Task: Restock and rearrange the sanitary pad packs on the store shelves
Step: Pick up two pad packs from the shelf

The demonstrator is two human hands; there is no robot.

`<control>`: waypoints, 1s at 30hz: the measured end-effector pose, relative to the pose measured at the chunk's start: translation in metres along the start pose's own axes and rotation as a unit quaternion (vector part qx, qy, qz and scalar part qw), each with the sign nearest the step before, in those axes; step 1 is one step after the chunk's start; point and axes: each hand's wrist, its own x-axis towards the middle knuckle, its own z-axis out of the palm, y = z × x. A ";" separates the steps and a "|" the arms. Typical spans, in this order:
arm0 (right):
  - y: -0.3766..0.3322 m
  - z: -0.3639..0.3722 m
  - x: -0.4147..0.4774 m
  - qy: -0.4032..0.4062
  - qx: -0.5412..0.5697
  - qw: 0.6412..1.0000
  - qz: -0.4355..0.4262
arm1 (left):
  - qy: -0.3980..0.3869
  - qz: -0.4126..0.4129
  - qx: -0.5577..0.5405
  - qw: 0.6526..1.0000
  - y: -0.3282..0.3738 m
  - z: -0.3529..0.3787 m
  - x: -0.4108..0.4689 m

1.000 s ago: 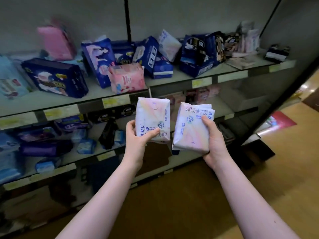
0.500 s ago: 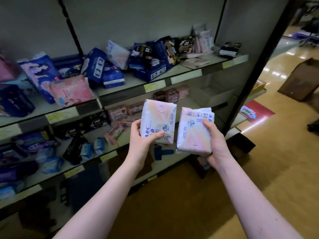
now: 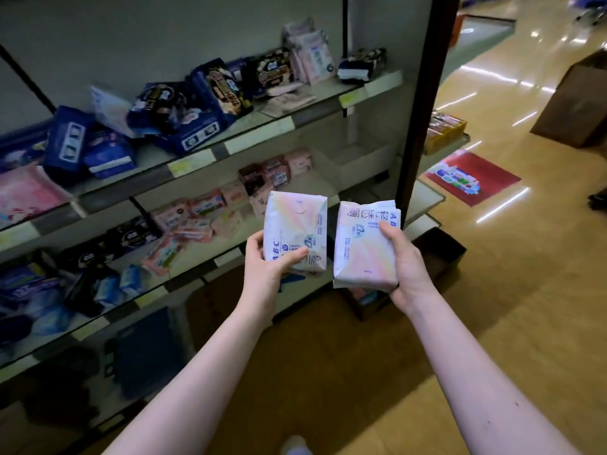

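My left hand [image 3: 266,270] grips a pale pastel sanitary pad pack [image 3: 297,224] by its lower edge. A second matching pad pack [image 3: 361,254] sits upright in my right hand [image 3: 405,267], held from its right side. Both packs hover side by side in front of the middle shelf [image 3: 226,254], apart from it. The upper shelf [image 3: 256,139] carries dark blue, black and pink packs in a loose jumble. Small pink packs [image 3: 203,211] lie scattered on the middle shelf.
A black upright post [image 3: 420,103] ends the shelf unit on the right. Past it are a lower shelf with yellow goods [image 3: 445,129], a red floor mat [image 3: 469,177], a brown box [image 3: 578,110] and shiny wooden floor. A dark box [image 3: 440,254] stands at the shelf's foot.
My view has swung to the right along the shelves, bringing the end post and the aisle floor into sight. Both hands keep hold of their packs in the same pose.
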 end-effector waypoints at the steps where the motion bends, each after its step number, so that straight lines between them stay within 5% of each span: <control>1: -0.001 -0.011 0.006 0.008 0.000 1.000 0.005 | 0.002 -0.001 0.004 1.000 -0.004 0.011 0.001; 17: -0.036 -0.076 0.169 0.103 -0.081 0.990 0.048 | 0.026 -0.080 -0.023 0.996 -0.064 0.121 0.138; 30: -0.085 -0.122 0.282 0.045 -0.067 0.988 0.132 | 0.089 -0.095 -0.021 0.991 -0.088 0.217 0.204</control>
